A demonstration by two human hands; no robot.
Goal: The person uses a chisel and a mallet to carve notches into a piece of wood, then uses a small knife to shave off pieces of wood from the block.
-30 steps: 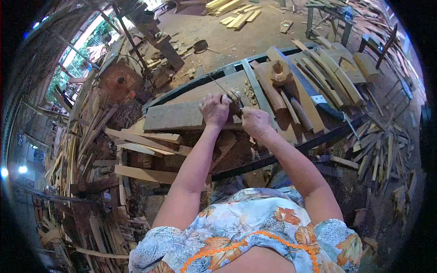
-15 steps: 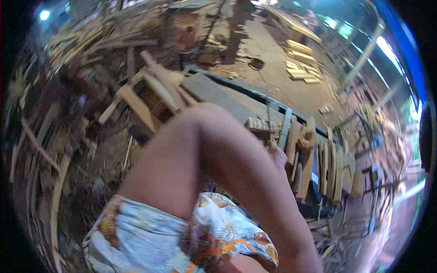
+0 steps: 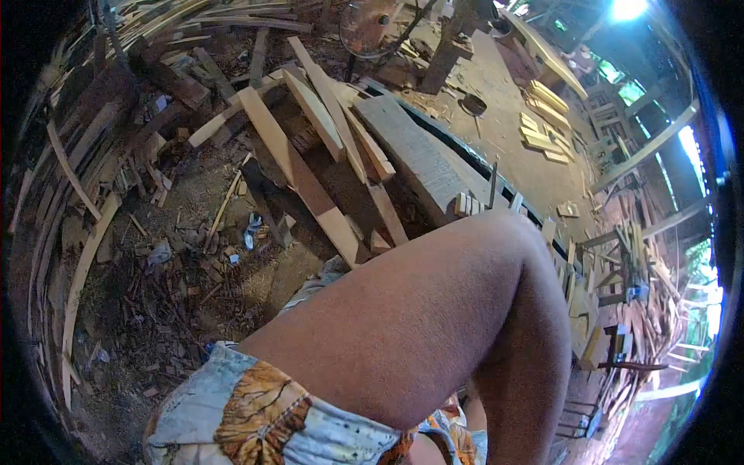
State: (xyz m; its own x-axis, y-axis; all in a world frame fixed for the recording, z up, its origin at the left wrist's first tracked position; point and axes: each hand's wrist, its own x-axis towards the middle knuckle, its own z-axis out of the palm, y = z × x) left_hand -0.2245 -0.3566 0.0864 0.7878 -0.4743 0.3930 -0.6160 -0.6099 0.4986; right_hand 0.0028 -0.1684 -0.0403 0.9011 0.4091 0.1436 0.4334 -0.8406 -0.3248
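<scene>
Neither of my hands shows in the head view. My bent knee and bare thigh (image 3: 403,310) fill the lower middle, and printed shorts (image 3: 263,411) with an orange and brown pattern lie at the bottom. Just beyond the thigh, several cut wooden pieces (image 3: 310,186) lean and lie across one another. A wide, grey-brown plank (image 3: 411,147) lies beside them, and a small stack of pale blocks (image 3: 467,204) shows behind the knee. My leg hides part of the wood. A patch of skin at the bottom edge is too cut off to name.
Wood scraps and shavings (image 3: 178,287) litter the ground at left, with long strips (image 3: 81,302) along that edge. Farther off are a round dark pan (image 3: 473,105), stacked yellowish boards (image 3: 546,128) and a wire-guarded fan (image 3: 368,27). A dark clamp-like tool (image 3: 632,366) is at right.
The view has swung, so the wood and ground at left show more. My knee has shifted to the right in view and now covers the row of wooden pieces seen there before.
</scene>
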